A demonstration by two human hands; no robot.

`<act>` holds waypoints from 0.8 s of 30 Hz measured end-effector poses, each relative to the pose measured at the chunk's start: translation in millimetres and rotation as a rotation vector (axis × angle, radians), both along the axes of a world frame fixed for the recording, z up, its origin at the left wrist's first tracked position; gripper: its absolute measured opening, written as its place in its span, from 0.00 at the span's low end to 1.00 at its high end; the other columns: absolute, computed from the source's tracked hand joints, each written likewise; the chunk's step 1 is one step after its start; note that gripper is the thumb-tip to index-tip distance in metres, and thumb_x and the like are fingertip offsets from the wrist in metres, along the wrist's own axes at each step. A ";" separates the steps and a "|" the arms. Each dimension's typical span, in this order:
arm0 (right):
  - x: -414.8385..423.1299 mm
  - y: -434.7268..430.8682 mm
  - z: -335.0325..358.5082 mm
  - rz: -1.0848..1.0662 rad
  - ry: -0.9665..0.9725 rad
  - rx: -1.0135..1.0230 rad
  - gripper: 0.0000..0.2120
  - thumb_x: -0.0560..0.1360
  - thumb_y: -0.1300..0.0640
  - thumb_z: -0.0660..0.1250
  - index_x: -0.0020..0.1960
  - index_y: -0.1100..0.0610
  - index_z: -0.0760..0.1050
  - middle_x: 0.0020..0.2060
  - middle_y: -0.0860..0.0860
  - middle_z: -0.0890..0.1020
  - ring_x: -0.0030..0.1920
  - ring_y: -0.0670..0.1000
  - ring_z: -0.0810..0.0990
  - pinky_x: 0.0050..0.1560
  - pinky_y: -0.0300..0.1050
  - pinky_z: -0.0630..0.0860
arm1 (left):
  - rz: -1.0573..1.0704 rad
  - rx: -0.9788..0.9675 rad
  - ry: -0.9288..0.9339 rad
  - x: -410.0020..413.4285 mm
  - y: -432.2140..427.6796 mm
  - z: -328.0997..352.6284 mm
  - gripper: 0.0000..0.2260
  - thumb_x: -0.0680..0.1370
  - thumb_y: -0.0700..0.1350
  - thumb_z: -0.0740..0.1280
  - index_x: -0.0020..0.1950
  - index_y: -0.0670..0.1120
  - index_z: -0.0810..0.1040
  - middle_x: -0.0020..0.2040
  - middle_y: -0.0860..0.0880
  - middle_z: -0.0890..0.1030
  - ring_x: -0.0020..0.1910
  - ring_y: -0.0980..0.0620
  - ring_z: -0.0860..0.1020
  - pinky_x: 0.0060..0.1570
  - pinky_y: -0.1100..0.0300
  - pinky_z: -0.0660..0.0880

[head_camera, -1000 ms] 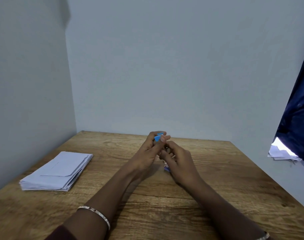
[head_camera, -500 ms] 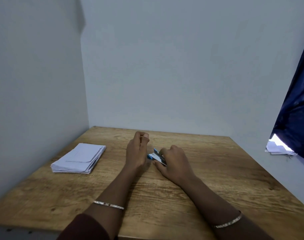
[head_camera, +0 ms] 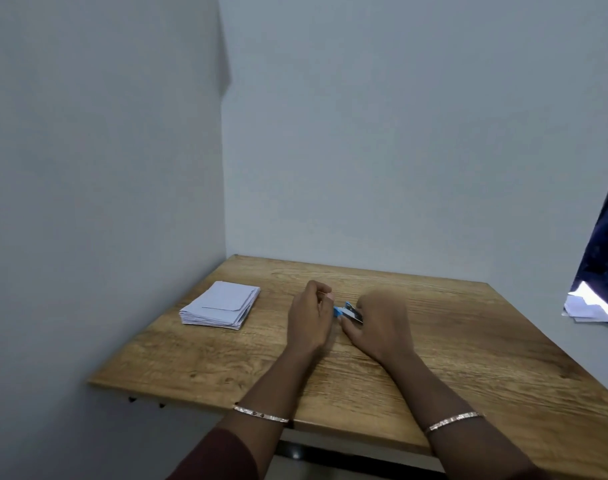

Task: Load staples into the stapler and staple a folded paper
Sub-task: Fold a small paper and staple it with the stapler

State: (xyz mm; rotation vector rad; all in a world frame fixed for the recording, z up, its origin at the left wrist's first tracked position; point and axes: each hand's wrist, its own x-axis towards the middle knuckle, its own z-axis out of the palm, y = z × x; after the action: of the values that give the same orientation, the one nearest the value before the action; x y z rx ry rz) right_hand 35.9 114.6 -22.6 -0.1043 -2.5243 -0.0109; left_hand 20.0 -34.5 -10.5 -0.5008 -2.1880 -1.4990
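Note:
A small blue stapler [head_camera: 347,311] rests on the wooden table [head_camera: 469,348] between my hands, partly hidden by my right fingers. My right hand [head_camera: 380,323] is curled over its right end and grips it. My left hand [head_camera: 309,318] sits just left of it, fingers curled, thumb and forefinger pinched near the stapler's blue tip; whether they hold staples is too small to tell. A stack of folded white papers [head_camera: 223,304] lies at the table's left, apart from both hands.
Grey walls close off the table's left and back edges. A dark blue curtain [head_camera: 607,237] hangs at the right, with loose white papers [head_camera: 590,308] on a ledge below it. Both wrists wear thin bangles.
My hands have come down from mid-air to the table with the stapler. The camera has pulled back and turned, so the table's near edge now shows.

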 end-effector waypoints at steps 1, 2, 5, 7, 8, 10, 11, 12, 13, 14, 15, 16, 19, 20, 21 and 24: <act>2.7 -4.6 -0.5 0.011 0.037 0.001 0.21 0.73 0.36 0.63 0.51 0.53 0.81 0.48 0.50 0.83 0.52 0.55 0.78 0.50 0.52 0.71 | 0.016 -0.011 0.014 4.3 -5.2 -0.5 0.05 0.80 0.40 0.64 0.54 0.44 0.77 0.48 0.47 0.82 0.51 0.47 0.79 0.51 0.51 0.75; 5.0 -9.9 -0.6 0.026 0.066 -0.006 0.20 0.73 0.37 0.65 0.50 0.52 0.82 0.47 0.50 0.83 0.51 0.55 0.79 0.50 0.52 0.71 | 0.037 -0.025 0.026 8.4 -11.2 -0.8 0.06 0.79 0.39 0.64 0.53 0.43 0.78 0.49 0.48 0.82 0.53 0.46 0.78 0.53 0.50 0.75; 10.5 -31.4 1.0 0.078 0.083 -0.061 0.12 0.74 0.45 0.66 0.48 0.52 0.81 0.47 0.49 0.82 0.51 0.55 0.79 0.51 0.53 0.69 | 0.124 -0.056 0.070 16.5 -32.8 1.0 0.08 0.76 0.36 0.64 0.52 0.43 0.79 0.50 0.49 0.83 0.53 0.47 0.79 0.56 0.48 0.74; 12.4 -49.1 2.0 0.126 0.082 -0.091 0.07 0.75 0.50 0.65 0.47 0.51 0.80 0.47 0.49 0.82 0.51 0.54 0.78 0.51 0.53 0.68 | 0.225 -0.118 0.108 16.6 -51.5 3.4 0.08 0.76 0.37 0.64 0.52 0.45 0.79 0.50 0.50 0.83 0.54 0.48 0.78 0.57 0.49 0.73; 12.7 -57.6 3.2 0.151 0.082 -0.106 0.06 0.75 0.51 0.65 0.46 0.51 0.80 0.47 0.48 0.82 0.51 0.53 0.78 0.51 0.53 0.68 | 0.287 -0.188 0.120 14.6 -61.2 4.7 0.09 0.76 0.39 0.63 0.53 0.46 0.79 0.50 0.50 0.83 0.55 0.48 0.78 0.57 0.49 0.71; 12.7 -75.9 6.5 0.215 0.081 -0.147 0.06 0.75 0.52 0.65 0.46 0.50 0.80 0.46 0.47 0.82 0.51 0.52 0.77 0.52 0.52 0.67 | 0.404 -0.361 0.099 8.7 -83.2 5.3 0.10 0.77 0.42 0.62 0.57 0.49 0.78 0.53 0.51 0.83 0.58 0.48 0.76 0.58 0.50 0.68; 11.9 -84.6 8.0 0.243 0.077 -0.164 0.06 0.76 0.52 0.64 0.47 0.50 0.80 0.46 0.46 0.82 0.51 0.51 0.77 0.53 0.51 0.67 | 0.449 -0.446 0.068 4.5 -94.3 4.3 0.12 0.77 0.45 0.62 0.59 0.49 0.77 0.55 0.50 0.82 0.59 0.47 0.76 0.58 0.50 0.67; 11.2 -91.9 8.7 0.263 0.073 -0.172 0.06 0.76 0.52 0.64 0.47 0.50 0.80 0.46 0.46 0.82 0.51 0.51 0.77 0.53 0.51 0.67 | 0.486 -0.528 0.030 0.1 -104.9 2.7 0.13 0.78 0.47 0.62 0.62 0.48 0.76 0.57 0.49 0.81 0.61 0.47 0.75 0.59 0.50 0.67; 11.1 -97.3 8.6 0.275 0.072 -0.172 0.06 0.76 0.52 0.64 0.47 0.50 0.80 0.46 0.45 0.82 0.51 0.50 0.77 0.53 0.51 0.67 | 0.516 -0.602 -0.007 -4.1 -113.7 1.0 0.15 0.78 0.49 0.61 0.64 0.48 0.75 0.60 0.48 0.80 0.62 0.47 0.75 0.60 0.50 0.66; 10.7 -101.3 7.6 0.285 0.070 -0.171 0.06 0.76 0.52 0.64 0.47 0.50 0.80 0.45 0.45 0.83 0.50 0.50 0.77 0.53 0.51 0.67 | 0.538 -0.662 -0.036 -8.5 -121.9 -0.8 0.17 0.79 0.51 0.60 0.66 0.47 0.74 0.62 0.47 0.79 0.63 0.46 0.74 0.61 0.49 0.66; 10.8 -103.6 6.0 0.294 0.062 -0.174 0.06 0.76 0.52 0.64 0.46 0.50 0.79 0.44 0.45 0.83 0.50 0.50 0.78 0.53 0.51 0.67 | 0.548 -0.703 -0.059 -13.0 -128.7 -2.1 0.18 0.80 0.53 0.59 0.67 0.47 0.73 0.64 0.47 0.78 0.64 0.46 0.74 0.62 0.49 0.66; 11.0 -104.8 4.5 0.300 0.045 -0.184 0.06 0.76 0.52 0.64 0.45 0.49 0.79 0.43 0.44 0.83 0.49 0.49 0.78 0.53 0.50 0.66 | 0.546 -0.734 -0.079 -17.5 -134.3 -3.3 0.19 0.80 0.55 0.59 0.67 0.46 0.73 0.65 0.47 0.78 0.64 0.45 0.74 0.63 0.48 0.66; 11.5 -104.2 2.5 0.310 0.021 -0.241 0.05 0.76 0.53 0.64 0.43 0.49 0.78 0.36 0.41 0.78 0.46 0.47 0.79 0.53 0.48 0.63 | 0.519 -0.822 -0.128 -26.9 -144.1 -7.3 0.22 0.80 0.61 0.56 0.64 0.47 0.73 0.62 0.47 0.80 0.63 0.45 0.75 0.62 0.49 0.66; 11.3 -103.1 1.8 0.315 0.023 -0.252 0.05 0.76 0.53 0.65 0.42 0.49 0.78 0.35 0.41 0.76 0.44 0.47 0.79 0.54 0.48 0.64 | 0.526 -0.840 -0.130 -28.6 -144.7 -9.0 0.22 0.80 0.61 0.56 0.63 0.47 0.74 0.60 0.47 0.81 0.62 0.45 0.76 0.62 0.49 0.66; 11.7 -102.4 1.3 0.322 0.024 -0.256 0.05 0.75 0.53 0.65 0.42 0.49 0.78 0.34 0.41 0.75 0.43 0.47 0.79 0.55 0.48 0.65 | 0.541 -0.845 -0.122 -28.8 -144.6 -10.0 0.20 0.80 0.61 0.56 0.60 0.47 0.76 0.57 0.47 0.82 0.60 0.46 0.77 0.62 0.49 0.66; 11.9 -101.1 -0.4 0.337 0.020 -0.266 0.05 0.75 0.54 0.65 0.42 0.49 0.79 0.33 0.42 0.77 0.42 0.47 0.79 0.58 0.50 0.66 | 0.589 -0.806 -0.076 -26.9 -141.2 -9.0 0.18 0.81 0.58 0.55 0.50 0.49 0.80 0.47 0.48 0.85 0.54 0.47 0.79 0.59 0.49 0.66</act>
State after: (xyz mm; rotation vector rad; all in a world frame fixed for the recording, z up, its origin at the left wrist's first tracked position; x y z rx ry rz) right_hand 47.8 13.5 -23.0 0.2138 -2.4796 0.4584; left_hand -7.0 -175.8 -19.5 -0.0016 -2.6243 -0.3116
